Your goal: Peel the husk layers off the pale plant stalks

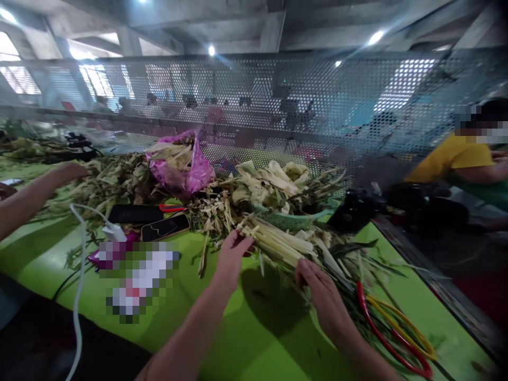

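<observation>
Head view: left hand (232, 255) and right hand (319, 290) clasp opposite ends of long pale-yellow plant stalks (282, 242), likely for alignment.

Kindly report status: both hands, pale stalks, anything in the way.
Left hand at left end of pale stalks, right hand at right end. Stalks bunched lengthwise. Green basket close behind, holding husks.
</observation>
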`<state>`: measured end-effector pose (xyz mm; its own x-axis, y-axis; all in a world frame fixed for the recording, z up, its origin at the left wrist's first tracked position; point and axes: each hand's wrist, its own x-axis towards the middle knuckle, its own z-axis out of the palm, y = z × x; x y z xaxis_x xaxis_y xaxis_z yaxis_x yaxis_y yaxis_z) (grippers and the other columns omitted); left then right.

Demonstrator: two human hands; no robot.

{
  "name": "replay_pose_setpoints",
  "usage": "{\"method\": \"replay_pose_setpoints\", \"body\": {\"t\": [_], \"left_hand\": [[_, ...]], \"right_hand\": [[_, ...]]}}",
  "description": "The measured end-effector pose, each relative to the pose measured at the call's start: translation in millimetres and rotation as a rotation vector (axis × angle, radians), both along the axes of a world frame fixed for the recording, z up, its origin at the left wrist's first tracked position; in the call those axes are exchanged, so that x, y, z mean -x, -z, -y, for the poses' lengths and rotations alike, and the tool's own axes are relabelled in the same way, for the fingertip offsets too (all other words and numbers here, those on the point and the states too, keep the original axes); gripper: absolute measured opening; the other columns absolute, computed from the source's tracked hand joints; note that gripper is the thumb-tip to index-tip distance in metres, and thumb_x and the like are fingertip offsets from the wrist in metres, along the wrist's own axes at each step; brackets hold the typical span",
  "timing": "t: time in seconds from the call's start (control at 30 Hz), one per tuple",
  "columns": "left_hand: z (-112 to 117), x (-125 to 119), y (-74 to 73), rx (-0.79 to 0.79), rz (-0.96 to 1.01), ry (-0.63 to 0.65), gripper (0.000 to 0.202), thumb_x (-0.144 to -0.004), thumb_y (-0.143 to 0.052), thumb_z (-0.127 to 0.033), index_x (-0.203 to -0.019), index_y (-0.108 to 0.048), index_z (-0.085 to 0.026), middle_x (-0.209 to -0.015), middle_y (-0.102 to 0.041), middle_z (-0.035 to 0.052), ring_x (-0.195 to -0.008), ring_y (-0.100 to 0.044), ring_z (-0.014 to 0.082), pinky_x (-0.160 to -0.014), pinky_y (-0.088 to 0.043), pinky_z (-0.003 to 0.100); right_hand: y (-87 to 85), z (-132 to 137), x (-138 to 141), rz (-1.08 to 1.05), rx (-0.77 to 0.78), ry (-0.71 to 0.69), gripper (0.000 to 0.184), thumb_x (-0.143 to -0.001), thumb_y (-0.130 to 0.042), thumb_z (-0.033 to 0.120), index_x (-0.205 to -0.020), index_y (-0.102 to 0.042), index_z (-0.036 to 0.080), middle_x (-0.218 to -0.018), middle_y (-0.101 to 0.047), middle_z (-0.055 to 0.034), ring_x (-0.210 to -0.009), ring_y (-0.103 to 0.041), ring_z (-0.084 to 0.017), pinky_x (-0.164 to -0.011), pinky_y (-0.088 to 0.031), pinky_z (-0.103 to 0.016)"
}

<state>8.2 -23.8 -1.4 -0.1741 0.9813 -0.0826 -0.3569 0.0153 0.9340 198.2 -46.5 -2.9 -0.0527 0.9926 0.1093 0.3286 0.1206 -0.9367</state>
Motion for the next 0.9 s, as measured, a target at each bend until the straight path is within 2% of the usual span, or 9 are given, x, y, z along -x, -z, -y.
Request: {"method": "replay_pose_setpoints", "body": {"t": [0.07,0.13,0.27,0.37,0.5,0.63,0.77,0.9], "left_hand": [[-4.3,4.4,0.3,0.023,0.059,-0.086,0.023,-0.070,-0.069,-0.033,-0.086,-0.062,-0.018,-0.081,-0.062,0.0007,-0.068,-0.056,0.0104,-0.063,-0.042,0.023],[-10.1,8.2,1.0,0.031,0.152,-0.157,0.026,-0.066,-0.072,-0.033,-0.084,-0.060,-0.018,-0.076,-0.060,-0.0013,-0.064,-0.055,0.0088,-0.060,-0.041,0.021],[-23.2,17.3,-1.3,0.049,0.362,-0.148,0.027,-0.063,-0.074,-0.026,-0.079,-0.055,-0.017,-0.070,-0.058,-0.0027,-0.057,-0.056,0.0081,-0.055,-0.042,0.021],[-33.8,25.1,-8.5,0.049,0.474,-0.184,0.021,-0.067,-0.069,-0.015,-0.076,-0.051,-0.017,-0.064,-0.057,-0.0035,-0.053,-0.057,0.0087,-0.053,-0.044,0.021],[-56.2,33.5,-25.8,0.025,0.503,-0.257,0.017,-0.073,-0.063,-0.009,-0.075,-0.048,-0.017,-0.062,-0.057,-0.0031,-0.056,-0.059,0.0081,-0.059,-0.048,0.021],[-89.5,40.2,-40.8,-0.021,0.500,-0.331,0.015,-0.074,-0.062,-0.008,-0.077,-0.049,-0.016,-0.067,-0.060,-0.0011,-0.060,-0.062,0.0094,-0.063,-0.049,0.023],[-113.1,41.5,-43.0,-0.021,0.489,-0.371,0.016,-0.076,-0.062,-0.009,-0.078,-0.049,-0.016,-0.067,-0.059,-0.0013,-0.060,-0.063,0.0095,-0.064,-0.048,0.023],[-117.0,43.2,-36.4,-0.014,0.465,-0.365,0.014,-0.078,-0.061,-0.010,-0.077,-0.048,-0.017,-0.064,-0.057,-0.0029,-0.059,-0.061,0.0085,-0.064,-0.047,0.023]], "right_hand": [[-2.8,0.4,-2.1,-0.013,0.022,0.043,0.050,-0.091,-0.038,0.056,-0.055,-0.037,0.021,-0.057,-0.034,0.0019,-0.056,-0.032,-0.014,-0.056,-0.028,-0.029],[-3.8,0.1,-3.4,-0.024,0.046,0.061,0.051,-0.091,-0.037,0.056,-0.054,-0.035,0.021,-0.055,-0.029,0.0032,-0.053,-0.027,-0.013,-0.054,-0.025,-0.030],[-0.7,-1.9,-3.6,-0.105,0.063,0.049,0.050,-0.090,-0.037,0.057,-0.058,-0.051,0.020,-0.054,-0.036,0.0023,-0.054,-0.032,-0.014,-0.053,-0.025,-0.029],[1.7,-4.1,-3.7,-0.158,0.065,0.059,0.045,-0.088,-0.041,0.056,-0.075,-0.063,0.019,-0.052,-0.030,0.0044,-0.051,-0.028,-0.013,-0.051,-0.023,-0.028],[1.7,-6.5,-5.0,-0.189,0.034,0.052,0.042,-0.086,-0.048,0.052,-0.107,-0.063,0.019,-0.054,-0.026,0.0059,-0.050,-0.025,-0.012,-0.048,-0.018,-0.027],[-0.1,-7.7,-5.5,-0.208,-0.026,0.061,0.043,-0.085,-0.050,0.048,-0.118,-0.059,0.022,-0.057,-0.027,0.0055,-0.051,-0.027,-0.013,-0.047,-0.019,-0.027],[-3.2,-7.3,-7.0,-0.189,-0.034,0.068,0.042,-0.085,-0.050,0.046,-0.120,-0.056,0.023,-0.057,-0.029,0.0052,-0.052,-0.029,-0.014,-0.048,-0.022,-0.027],[-3.6,-11.2,-11.9,-0.204,-0.020,0.043,0.042,-0.087,-0.047,0.041,-0.124,-0.050,0.022,-0.058,-0.034,0.0049,-0.053,-0.032,-0.015,-0.051,-0.026,-0.028]]}}
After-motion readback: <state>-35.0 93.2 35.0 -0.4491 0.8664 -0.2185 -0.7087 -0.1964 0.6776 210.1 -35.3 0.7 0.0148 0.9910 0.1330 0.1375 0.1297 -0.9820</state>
